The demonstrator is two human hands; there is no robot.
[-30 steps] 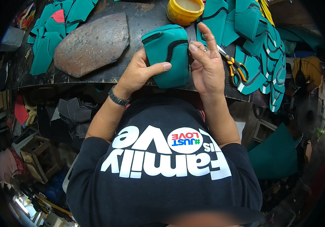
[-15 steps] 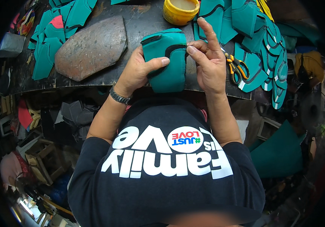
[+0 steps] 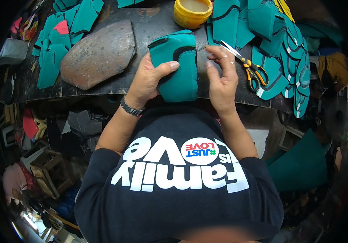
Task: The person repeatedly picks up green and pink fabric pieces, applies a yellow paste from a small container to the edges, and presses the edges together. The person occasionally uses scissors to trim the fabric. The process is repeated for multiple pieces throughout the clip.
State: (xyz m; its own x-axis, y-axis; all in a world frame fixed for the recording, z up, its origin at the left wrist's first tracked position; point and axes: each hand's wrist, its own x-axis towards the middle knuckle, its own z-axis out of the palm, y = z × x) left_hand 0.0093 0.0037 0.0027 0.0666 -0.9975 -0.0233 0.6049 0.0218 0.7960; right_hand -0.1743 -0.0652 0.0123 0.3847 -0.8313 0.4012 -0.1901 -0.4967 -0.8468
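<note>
My left hand (image 3: 149, 77) grips a teal fabric piece (image 3: 185, 77) with black curved trim, its thumb lying across the front and the other fingers behind. The piece is upright over the table's near edge. Just right of it, my right hand (image 3: 223, 79) is raised with its fingers bent and apart from the thumb, off the fabric. A thin dark line, perhaps a thread, shows between the fabric's right edge and the index fingertip. Scissors (image 3: 255, 75) with orange and black handles lie right of that hand, blades partly open.
A flat brown stone slab (image 3: 99, 54) lies on the dark table (image 3: 153, 20) at left. Teal cut pieces (image 3: 52, 60) are heaped at far left, and more teal pieces (image 3: 289, 52) are stacked at right. A yellow tub (image 3: 191, 18) of pale paste stands at the back.
My right hand has come away from the fabric's edge, and its raised index finger has bent down. The scissors' blades now show. My left hand keeps its grip, the piece shifting slightly left.
</note>
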